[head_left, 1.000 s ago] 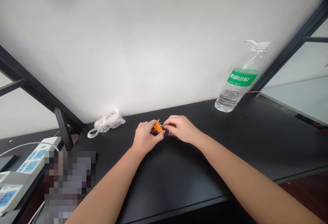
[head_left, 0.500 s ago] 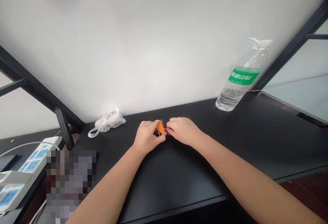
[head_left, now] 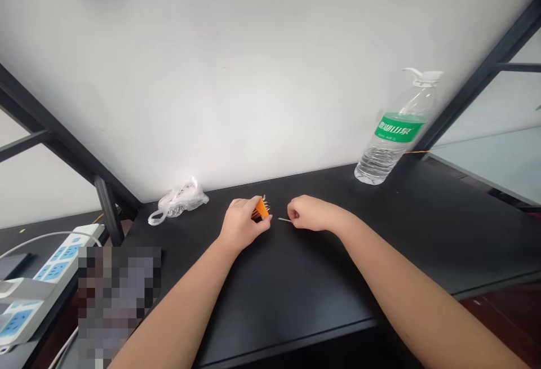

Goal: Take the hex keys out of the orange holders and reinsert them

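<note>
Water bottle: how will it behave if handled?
The bottle is probably heavy low down, since water shows below its green label. Tall and narrow, it may tip if pushed high. Clear, plastic-looking walls probably flex when gripped.

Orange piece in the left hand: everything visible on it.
The orange piece shows a flat, smooth face, perhaps plastic, tilted. The left hand grips it between thumb and fingers, hiding much of it. Thin metallic ends show at its side toward the right hand, which is apart from it. Whether it touches the black tabletop isn't clear.
</note>
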`<state>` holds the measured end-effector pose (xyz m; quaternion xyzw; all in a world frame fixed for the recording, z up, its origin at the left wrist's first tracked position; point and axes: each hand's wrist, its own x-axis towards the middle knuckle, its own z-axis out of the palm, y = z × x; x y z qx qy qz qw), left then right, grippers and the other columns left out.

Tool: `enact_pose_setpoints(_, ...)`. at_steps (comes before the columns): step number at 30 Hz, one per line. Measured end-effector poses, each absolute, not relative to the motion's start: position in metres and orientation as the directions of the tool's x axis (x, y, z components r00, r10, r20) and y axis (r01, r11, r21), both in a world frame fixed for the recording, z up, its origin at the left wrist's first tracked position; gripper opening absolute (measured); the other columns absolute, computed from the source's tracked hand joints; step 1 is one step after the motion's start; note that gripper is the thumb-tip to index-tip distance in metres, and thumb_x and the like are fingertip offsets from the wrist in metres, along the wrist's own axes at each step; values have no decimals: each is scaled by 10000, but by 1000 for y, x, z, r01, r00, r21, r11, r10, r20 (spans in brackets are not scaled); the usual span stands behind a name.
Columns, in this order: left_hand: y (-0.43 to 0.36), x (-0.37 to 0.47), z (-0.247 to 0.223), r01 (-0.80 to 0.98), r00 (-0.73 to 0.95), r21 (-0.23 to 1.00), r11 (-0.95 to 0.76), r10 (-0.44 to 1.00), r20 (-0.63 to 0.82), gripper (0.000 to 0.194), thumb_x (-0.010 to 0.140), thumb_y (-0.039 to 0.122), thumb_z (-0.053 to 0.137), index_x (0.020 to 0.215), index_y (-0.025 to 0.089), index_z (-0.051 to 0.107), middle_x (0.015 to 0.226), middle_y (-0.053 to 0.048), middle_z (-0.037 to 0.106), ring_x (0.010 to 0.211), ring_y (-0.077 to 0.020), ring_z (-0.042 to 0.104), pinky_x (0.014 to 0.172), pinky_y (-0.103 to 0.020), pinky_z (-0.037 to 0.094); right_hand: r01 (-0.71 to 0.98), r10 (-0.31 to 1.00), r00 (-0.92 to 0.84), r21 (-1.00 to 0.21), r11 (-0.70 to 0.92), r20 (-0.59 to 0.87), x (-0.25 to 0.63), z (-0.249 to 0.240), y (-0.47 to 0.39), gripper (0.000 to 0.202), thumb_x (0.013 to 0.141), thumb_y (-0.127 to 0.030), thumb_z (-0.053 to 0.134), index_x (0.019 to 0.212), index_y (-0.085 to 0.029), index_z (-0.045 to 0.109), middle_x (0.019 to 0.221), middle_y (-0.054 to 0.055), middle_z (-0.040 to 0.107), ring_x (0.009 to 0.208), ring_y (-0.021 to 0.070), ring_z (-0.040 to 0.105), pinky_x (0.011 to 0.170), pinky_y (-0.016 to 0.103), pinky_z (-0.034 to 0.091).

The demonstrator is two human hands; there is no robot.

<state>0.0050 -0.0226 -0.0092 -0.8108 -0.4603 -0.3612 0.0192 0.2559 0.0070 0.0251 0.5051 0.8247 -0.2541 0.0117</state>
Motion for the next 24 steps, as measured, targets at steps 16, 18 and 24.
enact_pose_setpoints(16, -22, 4, -9, 754, 330, 263, -602, 694, 640, 427, 798, 366, 772, 1191, 244, 657, 831, -7, 722, 776, -213, 671, 854, -386, 555, 833, 817, -492, -436, 341, -301, 267, 32, 10, 126, 771, -164, 633, 866, -224, 689, 894, 31, 712, 680, 156, 614, 563, 256, 377)
enact_pose_setpoints(18, -22, 4, -10, 755, 334, 262, -601, 696, 636, 438, 798, 364, 771, 1201, 240, 652, 831, -7, 720, 776, -214, 668, 847, -386, 557, 862, 814, -468, -382, 334, -344, 265, 30, 10, 110, 751, -158, 648, 833, -218, 692, 859, 38, 703, 650, 160, 605, 549, 264, 360)
enact_pose_setpoints(24, -22, 5, -10, 744, 340, 256, -617, 680, 649, 451, 796, 346, 769, 1215, 234, 648, 829, -10, 729, 779, -213, 680, 842, -385, 559, 843, 853, -498, -314, 436, -153, 254, 29, 3, 86, 709, -148, 670, 754, -196, 614, 865, 56, 669, 633, 160, 565, 544, 274, 341)
